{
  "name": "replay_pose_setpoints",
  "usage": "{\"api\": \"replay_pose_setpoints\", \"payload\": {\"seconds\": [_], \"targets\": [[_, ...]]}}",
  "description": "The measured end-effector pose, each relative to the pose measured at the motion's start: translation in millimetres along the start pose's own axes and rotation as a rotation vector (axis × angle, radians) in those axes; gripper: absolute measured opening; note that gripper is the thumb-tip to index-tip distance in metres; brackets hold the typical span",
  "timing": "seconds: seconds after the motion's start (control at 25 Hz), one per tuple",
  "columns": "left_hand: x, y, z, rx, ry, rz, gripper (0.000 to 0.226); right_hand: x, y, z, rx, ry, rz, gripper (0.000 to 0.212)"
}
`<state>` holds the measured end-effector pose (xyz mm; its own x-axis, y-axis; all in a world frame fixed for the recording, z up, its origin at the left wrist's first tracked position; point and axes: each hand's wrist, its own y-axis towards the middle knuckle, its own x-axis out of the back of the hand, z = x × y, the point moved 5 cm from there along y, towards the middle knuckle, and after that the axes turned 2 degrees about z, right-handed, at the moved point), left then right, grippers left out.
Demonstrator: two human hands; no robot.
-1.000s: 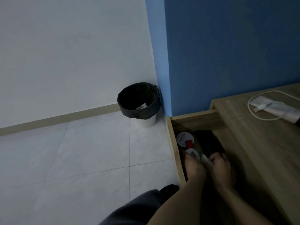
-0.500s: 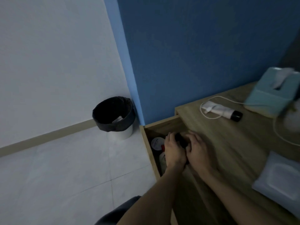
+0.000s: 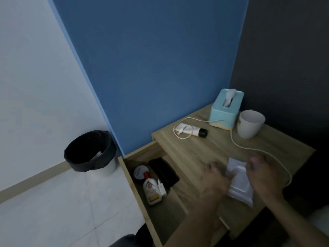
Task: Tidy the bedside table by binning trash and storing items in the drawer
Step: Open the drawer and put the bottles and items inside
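The wooden bedside table [image 3: 210,148] has its drawer [image 3: 128,168] pulled out to the left. In the drawer lie a round white tin [image 3: 140,172], a white bottle with a red cap [image 3: 151,189], a small white charger [image 3: 161,188] and a black case [image 3: 163,172]. A white wipes pack [image 3: 239,182] lies on the tabletop near the front. My left hand [image 3: 214,180] touches its left edge and my right hand [image 3: 263,177] its right edge; both are blurred, and whether they grip it is unclear.
A bin with a black liner [image 3: 89,151] stands on the tiled floor by the blue wall, left of the drawer. On the tabletop are a white tube with a black cap [image 3: 193,131], a white cable [image 3: 249,148], a teal tissue box [image 3: 226,109] and a white mug [image 3: 250,123].
Both hands left the drawer and moved right, onto the tabletop at the wipes pack. The view swung right, so the tissue box and mug now show. The drawer's contents are uncovered.
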<state>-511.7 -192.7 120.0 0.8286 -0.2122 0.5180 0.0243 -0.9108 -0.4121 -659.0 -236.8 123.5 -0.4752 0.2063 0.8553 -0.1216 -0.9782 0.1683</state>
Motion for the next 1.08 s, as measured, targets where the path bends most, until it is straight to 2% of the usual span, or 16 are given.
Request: {"api": "replay_pose_setpoints", "payload": {"seconds": [0.08,0.12,0.24,0.32,0.4,0.52,0.6,0.84,0.96,1.08], "targets": [[-15.5,-7.1,-18.2,-0.014,0.056,0.037,0.123,-1.7,6.1,-18.1,-0.022,-0.009,0.068,0.021],[-21.3,-8.2,-24.8,-0.007,0.097,0.064,0.131,-3.0,8.3,-24.6,-0.03,-0.008,0.089,0.025],[-38.2,2.1,-28.2,-0.007,0.293,0.142,0.107,-6.6,14.0,-34.0,-0.02,0.021,0.124,0.029],[-39.9,6.9,-25.8,-0.017,0.368,0.087,0.105,-9.4,18.2,-38.6,0.026,0.033,0.144,0.029],[-36.2,9.5,-22.3,-0.003,0.328,-0.008,0.095,-9.8,21.6,-42.9,-0.003,0.06,0.193,0.029],[-26.9,12.5,-11.4,0.037,0.298,-0.016,0.09,-13.6,22.3,-36.6,-0.029,0.127,0.273,0.026],[-13.5,15.2,2.0,0.081,0.295,-0.028,0.091,-18.6,21.6,-20.8,-0.004,0.158,0.329,0.033],[43.0,4.1,63.1,0.299,-0.084,-0.231,0.058,-41.5,4.7,32.6,0.156,-0.003,0.356,0.043],[65.7,-15.5,93.4,0.425,-0.272,-0.404,0.058,-67.7,-12.0,69.0,0.255,-0.012,0.411,0.048],[75.4,-35.5,126.4,0.514,-0.534,-0.501,0.063,-90.2,-38.9,115.0,0.376,-0.007,0.451,0.05]]}}
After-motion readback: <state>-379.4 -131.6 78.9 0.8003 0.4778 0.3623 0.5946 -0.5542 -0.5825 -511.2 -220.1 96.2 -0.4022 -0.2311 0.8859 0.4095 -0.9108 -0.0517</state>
